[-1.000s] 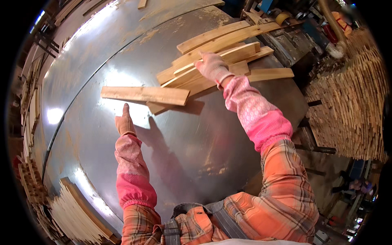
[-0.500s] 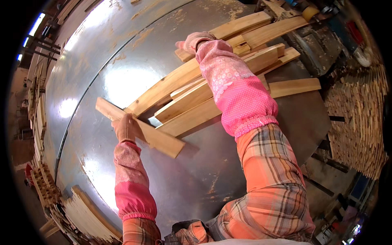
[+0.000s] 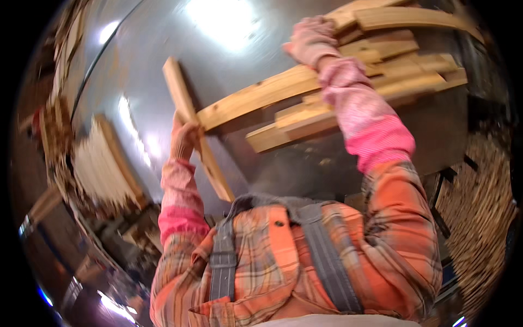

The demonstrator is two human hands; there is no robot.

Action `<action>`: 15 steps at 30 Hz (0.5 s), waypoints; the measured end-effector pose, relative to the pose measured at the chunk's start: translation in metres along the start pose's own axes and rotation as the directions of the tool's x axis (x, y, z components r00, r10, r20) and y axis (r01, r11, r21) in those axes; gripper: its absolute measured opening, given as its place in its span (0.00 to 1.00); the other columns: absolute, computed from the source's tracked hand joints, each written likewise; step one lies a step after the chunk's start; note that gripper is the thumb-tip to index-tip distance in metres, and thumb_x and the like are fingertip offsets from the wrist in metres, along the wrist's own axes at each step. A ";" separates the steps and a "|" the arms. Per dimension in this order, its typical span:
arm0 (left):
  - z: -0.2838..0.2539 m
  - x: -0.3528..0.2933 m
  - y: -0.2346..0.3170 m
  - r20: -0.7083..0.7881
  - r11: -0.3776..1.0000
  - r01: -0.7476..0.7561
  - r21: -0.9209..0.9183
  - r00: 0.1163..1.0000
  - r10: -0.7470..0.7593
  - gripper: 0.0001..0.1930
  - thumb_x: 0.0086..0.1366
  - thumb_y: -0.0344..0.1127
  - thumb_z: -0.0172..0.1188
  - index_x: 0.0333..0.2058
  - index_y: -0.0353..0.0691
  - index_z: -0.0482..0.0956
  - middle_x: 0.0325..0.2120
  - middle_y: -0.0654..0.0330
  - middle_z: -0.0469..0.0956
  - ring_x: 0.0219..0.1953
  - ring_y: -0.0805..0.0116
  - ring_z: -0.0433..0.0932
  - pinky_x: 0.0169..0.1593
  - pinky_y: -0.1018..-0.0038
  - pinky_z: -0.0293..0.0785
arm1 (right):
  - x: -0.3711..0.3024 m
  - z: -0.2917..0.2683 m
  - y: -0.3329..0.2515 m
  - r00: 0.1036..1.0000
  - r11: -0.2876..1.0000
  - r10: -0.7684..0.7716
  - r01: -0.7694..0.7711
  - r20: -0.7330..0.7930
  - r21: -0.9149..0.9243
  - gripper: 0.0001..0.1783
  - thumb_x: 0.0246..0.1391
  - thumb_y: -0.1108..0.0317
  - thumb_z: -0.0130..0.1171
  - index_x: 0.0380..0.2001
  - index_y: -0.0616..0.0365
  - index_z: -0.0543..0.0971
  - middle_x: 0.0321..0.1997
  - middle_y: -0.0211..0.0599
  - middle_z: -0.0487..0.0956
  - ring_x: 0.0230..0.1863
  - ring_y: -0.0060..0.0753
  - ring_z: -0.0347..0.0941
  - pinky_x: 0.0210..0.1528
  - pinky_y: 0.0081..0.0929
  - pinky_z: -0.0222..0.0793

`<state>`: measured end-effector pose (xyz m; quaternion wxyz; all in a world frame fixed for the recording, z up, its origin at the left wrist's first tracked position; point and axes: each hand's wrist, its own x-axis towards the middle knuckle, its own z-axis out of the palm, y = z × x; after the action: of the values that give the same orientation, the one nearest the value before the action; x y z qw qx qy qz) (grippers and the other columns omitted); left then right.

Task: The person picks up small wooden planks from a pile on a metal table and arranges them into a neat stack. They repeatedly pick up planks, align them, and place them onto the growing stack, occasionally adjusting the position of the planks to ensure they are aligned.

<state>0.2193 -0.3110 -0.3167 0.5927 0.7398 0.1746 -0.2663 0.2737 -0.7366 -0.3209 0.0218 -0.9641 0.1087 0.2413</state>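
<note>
My left hand (image 3: 184, 136), in a pinkish knit glove, is closed around the middle of a narrow wooden board (image 3: 178, 87). This board is slanted, its near end close to my body, and its side meets the left end of a long wooden board (image 3: 250, 98). My right hand (image 3: 313, 41), gloved as well, reaches far forward with its thumb out to the left. Its fingers are bent at the left end of an upper board (image 3: 354, 13), their tips partly hidden. Under my right forearm lie several loose, overlapping boards (image 3: 310, 117).
The boards lie on a grey metal table (image 3: 261, 169) with shiny reflections. A dark seam (image 3: 98, 62) runs across its left part. Stacked pale wood strips (image 3: 103, 158) stand at the left, and a large stack of thin strips (image 3: 479, 207) stands at the right.
The view has shifted, showing more of my body. The board in my left hand has turned to a steeper slant, its near end now closer to me. My right hand stays at the far boards.
</note>
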 end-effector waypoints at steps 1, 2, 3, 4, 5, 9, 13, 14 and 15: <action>-0.014 -0.015 -0.012 0.015 0.999 -0.012 -0.052 1.000 0.012 0.37 0.55 0.29 0.57 0.67 0.39 0.63 0.43 0.53 0.76 0.35 0.62 0.79 0.42 0.68 0.80 | -0.017 0.007 -0.010 0.997 1.000 0.006 -0.009 -0.080 -0.030 0.37 0.56 0.36 0.60 0.58 0.52 0.79 0.63 0.40 0.77 0.73 0.49 0.63 0.66 0.51 0.60; -0.027 -0.021 -0.020 0.063 0.996 0.004 -0.089 0.998 0.001 0.40 0.54 0.29 0.57 0.69 0.40 0.62 0.44 0.54 0.76 0.40 0.61 0.79 0.45 0.67 0.80 | -0.036 0.007 -0.026 0.993 0.997 -0.033 0.024 -0.117 -0.078 0.37 0.56 0.36 0.61 0.59 0.51 0.78 0.65 0.40 0.76 0.73 0.49 0.63 0.67 0.50 0.60; -0.042 -0.035 -0.024 0.120 0.999 0.013 -0.032 0.993 -0.009 0.36 0.56 0.28 0.52 0.67 0.36 0.64 0.46 0.56 0.75 0.40 0.63 0.77 0.43 0.70 0.78 | -0.058 0.012 -0.040 0.987 0.991 -0.058 0.040 -0.148 -0.124 0.37 0.55 0.36 0.63 0.60 0.50 0.78 0.66 0.39 0.74 0.73 0.48 0.63 0.68 0.50 0.59; -0.042 -0.047 -0.022 0.115 1.000 -0.008 -0.017 0.993 0.010 0.37 0.55 0.27 0.52 0.68 0.37 0.64 0.45 0.57 0.74 0.39 0.65 0.77 0.43 0.72 0.77 | -0.069 0.019 -0.048 0.990 0.992 -0.060 0.045 -0.128 -0.120 0.38 0.55 0.37 0.63 0.61 0.50 0.76 0.67 0.39 0.73 0.73 0.46 0.63 0.69 0.49 0.59; -0.047 -0.057 -0.023 0.119 0.999 -0.034 0.000 0.992 0.033 0.38 0.55 0.27 0.53 0.68 0.37 0.64 0.44 0.59 0.74 0.38 0.66 0.76 0.42 0.73 0.76 | -0.080 0.025 -0.055 0.992 0.992 -0.053 0.040 -0.111 -0.116 0.38 0.56 0.39 0.64 0.63 0.50 0.75 0.68 0.39 0.72 0.74 0.44 0.62 0.70 0.48 0.58; -0.094 -0.030 -0.045 0.224 0.999 0.016 0.044 0.974 -0.026 0.42 0.52 0.24 0.53 0.70 0.40 0.63 0.41 0.62 0.73 0.38 0.69 0.74 0.41 0.75 0.75 | -0.109 0.065 -0.083 0.896 0.979 -0.025 0.112 -0.443 0.172 0.34 0.60 0.44 0.62 0.64 0.53 0.76 0.68 0.46 0.75 0.70 0.47 0.68 0.71 0.39 0.63; -0.116 -0.036 -0.063 0.343 0.978 0.049 -0.201 0.939 0.024 0.42 0.50 0.26 0.57 0.69 0.42 0.66 0.38 0.63 0.76 0.31 0.73 0.75 0.34 0.77 0.75 | -0.237 0.089 -0.180 0.984 0.483 0.176 -0.070 -0.018 0.873 0.33 0.60 0.50 0.66 0.61 0.63 0.77 0.61 0.53 0.80 0.63 0.49 0.76 0.66 0.37 0.70; -0.100 -0.043 -0.082 0.351 0.967 0.036 -0.253 0.935 0.057 0.42 0.50 0.25 0.57 0.69 0.43 0.66 0.37 0.63 0.77 0.30 0.73 0.75 0.33 0.77 0.74 | -0.265 0.105 -0.190 0.959 0.456 0.269 -0.205 0.086 0.866 0.32 0.60 0.51 0.66 0.60 0.62 0.78 0.58 0.50 0.82 0.61 0.48 0.77 0.64 0.38 0.71; -0.096 -0.045 -0.079 0.412 0.972 0.052 -0.227 0.910 0.047 0.41 0.50 0.24 0.56 0.68 0.43 0.66 0.36 0.63 0.77 0.29 0.73 0.75 0.32 0.77 0.74 | -0.279 0.105 -0.214 0.913 0.392 0.358 -0.336 0.194 0.857 0.31 0.61 0.51 0.65 0.58 0.62 0.78 0.55 0.48 0.83 0.58 0.47 0.78 0.61 0.38 0.73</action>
<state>0.1566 -0.1969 -0.3367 0.6986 0.5912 0.0757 -0.3958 0.0329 -0.4628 -0.2845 0.4592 -0.7731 0.4147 0.1398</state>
